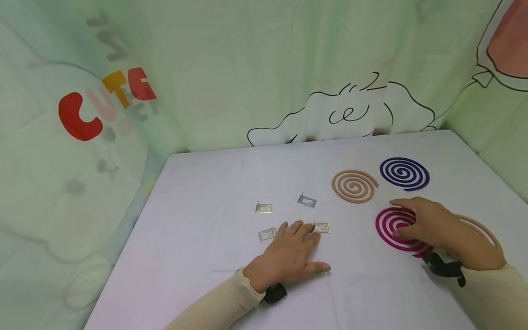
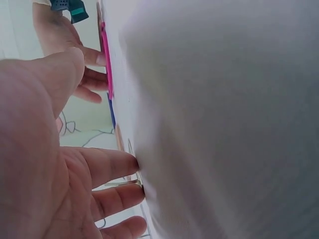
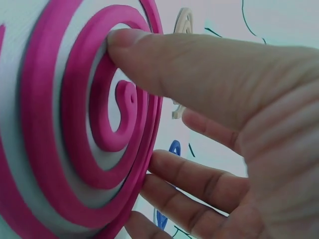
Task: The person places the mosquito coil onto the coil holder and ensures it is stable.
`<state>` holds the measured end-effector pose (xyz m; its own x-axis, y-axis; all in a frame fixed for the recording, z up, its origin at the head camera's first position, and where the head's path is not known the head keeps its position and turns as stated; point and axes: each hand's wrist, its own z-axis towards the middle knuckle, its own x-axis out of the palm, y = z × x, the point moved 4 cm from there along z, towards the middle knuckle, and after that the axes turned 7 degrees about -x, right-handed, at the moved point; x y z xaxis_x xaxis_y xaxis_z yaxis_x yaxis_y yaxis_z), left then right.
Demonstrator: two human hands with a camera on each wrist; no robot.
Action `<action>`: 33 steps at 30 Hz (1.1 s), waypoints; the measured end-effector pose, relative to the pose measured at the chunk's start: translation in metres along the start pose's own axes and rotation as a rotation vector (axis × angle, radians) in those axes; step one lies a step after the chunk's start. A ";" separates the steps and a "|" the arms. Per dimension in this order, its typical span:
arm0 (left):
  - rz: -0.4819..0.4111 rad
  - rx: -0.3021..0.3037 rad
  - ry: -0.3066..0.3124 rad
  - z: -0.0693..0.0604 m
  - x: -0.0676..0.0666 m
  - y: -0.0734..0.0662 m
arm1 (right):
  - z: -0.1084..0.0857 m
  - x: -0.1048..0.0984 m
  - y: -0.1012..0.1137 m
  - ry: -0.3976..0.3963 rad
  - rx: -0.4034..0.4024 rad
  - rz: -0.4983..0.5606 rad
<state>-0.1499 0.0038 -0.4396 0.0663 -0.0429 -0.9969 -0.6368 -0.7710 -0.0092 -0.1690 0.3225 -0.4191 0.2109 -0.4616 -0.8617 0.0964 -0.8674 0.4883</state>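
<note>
In the head view my right hand (image 1: 433,227) is over a pink mosquito coil (image 1: 383,224) that lies flat on the table. The thumb is on one of its inner rings and the fingertips are at its far edge, as the right wrist view shows. My left hand (image 1: 290,256) rests palm down with fingers spread. Its fingertips are beside a gold-coloured metal coil stand (image 1: 322,228) and a pale one (image 1: 267,234). Farther back lie another gold-coloured stand (image 1: 264,208) and a silver stand (image 1: 307,200), each with a small upright prong.
A tan mosquito coil (image 1: 354,186) and a dark blue one (image 1: 404,173) lie behind the pink coil. Another tan coil (image 1: 480,227) is partly hidden by my right forearm. Printed fabric (image 1: 255,68) hangs along the back and sides of the white-covered table (image 1: 185,256).
</note>
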 end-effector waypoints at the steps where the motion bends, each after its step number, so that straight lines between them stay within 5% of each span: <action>1: -0.001 0.000 -0.002 0.000 0.000 -0.001 | 0.001 0.000 0.000 -0.004 -0.006 -0.016; 14: -0.034 -0.008 0.006 0.002 -0.002 -0.002 | 0.009 0.000 0.004 -0.035 -0.044 -0.124; 21: -0.071 -0.033 0.028 -0.002 -0.006 0.007 | 0.007 -0.009 -0.003 0.024 -0.044 -0.039; 33: -0.010 -0.063 0.021 -0.001 -0.005 0.012 | 0.011 -0.018 -0.021 0.149 0.011 0.067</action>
<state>-0.1568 -0.0058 -0.4350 0.0887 -0.0478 -0.9949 -0.5868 -0.8096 -0.0134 -0.1859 0.3470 -0.4151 0.3584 -0.4866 -0.7968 0.0667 -0.8379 0.5417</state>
